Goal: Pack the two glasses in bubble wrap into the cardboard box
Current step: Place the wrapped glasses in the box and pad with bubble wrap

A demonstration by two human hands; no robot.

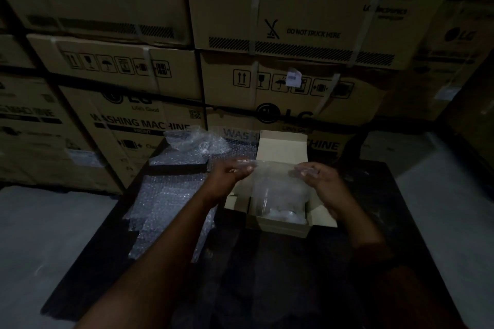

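Note:
A small open cardboard box [280, 226] sits on a dark table, its lid flap standing up at the back. Both hands hold a sheet of bubble wrap [275, 181] stretched over the box opening. My left hand [235, 172] grips the sheet's left top corner, my right hand [315, 176] its right top corner. Through the sheet a pale wrapped bundle [280, 212] shows inside the box; the dim light hides whether it is a glass. No bare glass is visible.
More bubble wrap [165, 203] lies spread over the table's left half, with a crumpled heap [195, 141] at the back. Stacked washing machine cartons [149, 123] form a wall behind the table. Grey floor lies on both sides.

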